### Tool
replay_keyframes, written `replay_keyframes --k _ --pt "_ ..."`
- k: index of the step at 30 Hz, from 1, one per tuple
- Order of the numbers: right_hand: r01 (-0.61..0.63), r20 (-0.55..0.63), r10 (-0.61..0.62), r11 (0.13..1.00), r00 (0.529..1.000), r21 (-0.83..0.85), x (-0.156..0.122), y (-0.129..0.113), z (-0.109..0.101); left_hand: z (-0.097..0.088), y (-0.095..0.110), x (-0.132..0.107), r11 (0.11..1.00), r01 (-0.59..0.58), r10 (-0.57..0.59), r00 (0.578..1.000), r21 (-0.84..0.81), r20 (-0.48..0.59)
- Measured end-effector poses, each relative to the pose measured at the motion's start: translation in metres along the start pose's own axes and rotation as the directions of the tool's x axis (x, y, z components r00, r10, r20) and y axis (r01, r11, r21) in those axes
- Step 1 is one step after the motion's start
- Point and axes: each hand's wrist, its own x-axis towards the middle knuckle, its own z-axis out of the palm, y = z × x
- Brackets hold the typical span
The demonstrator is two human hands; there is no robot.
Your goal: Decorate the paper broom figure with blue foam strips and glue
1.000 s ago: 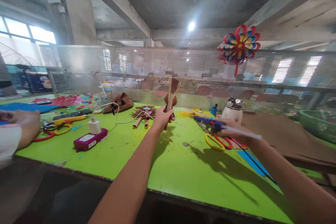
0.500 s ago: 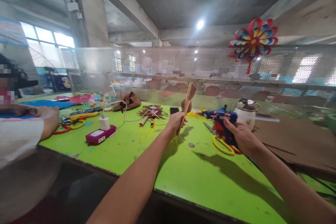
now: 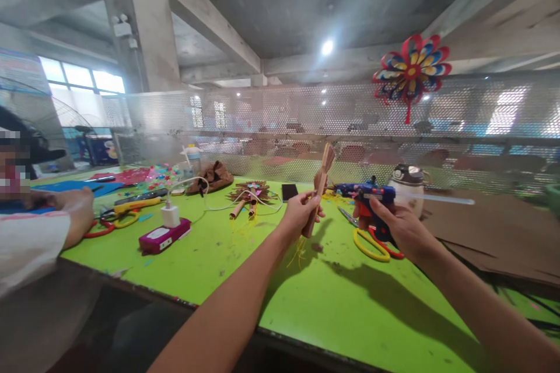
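Above the green table (image 3: pixel 332 303), my left hand (image 3: pixel 301 215) is closed around a brown cardboard piece (image 3: pixel 324 172) held tilted upright, its top end fanned out. Yellow strands (image 3: pixel 298 252) dangle beneath it. My right hand (image 3: pixel 394 224) grips a dark blue glue gun (image 3: pixel 371 191), whose nozzle points left toward the cardboard piece without touching it. A clear glue stick (image 3: pixel 446 199) sticks out of the gun's back. Under the gun lie scissors with yellow and red handles (image 3: pixel 371 246). A brown cardboard figure (image 3: pixel 251 193) with two rolled tubes lies farther back.
On the left are a purple power strip (image 3: pixel 164 237) with a white plug, more scissors (image 3: pixel 125 220) and another person's hand (image 3: pixel 81 213). Brown cardboard sheets (image 3: pixel 494 239) and a white jug (image 3: pixel 409 186) stand right. A perforated metal screen (image 3: pixel 262 111) runs behind, with a red paper flower (image 3: pixel 411 70) hanging there.
The cardboard piece in my left hand has shifted slightly right and leans more to the right. My right hand keeps the glue gun nearly in place. The camera view has moved slightly.
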Motion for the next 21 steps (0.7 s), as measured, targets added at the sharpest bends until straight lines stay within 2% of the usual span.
replay_keyframes --k 11,21 --pt "0.034 -0.019 -0.035 0.998 0.999 -0.051 0.002 0.007 0.002 0.012 0.006 -0.007 0.994 -0.046 0.048 0.999 -0.099 0.023" --pt "0.029 -0.049 -0.033 0.996 0.998 -0.084 0.004 0.007 0.003 0.013 0.009 -0.008 0.993 -0.076 0.077 0.997 -0.092 0.017"
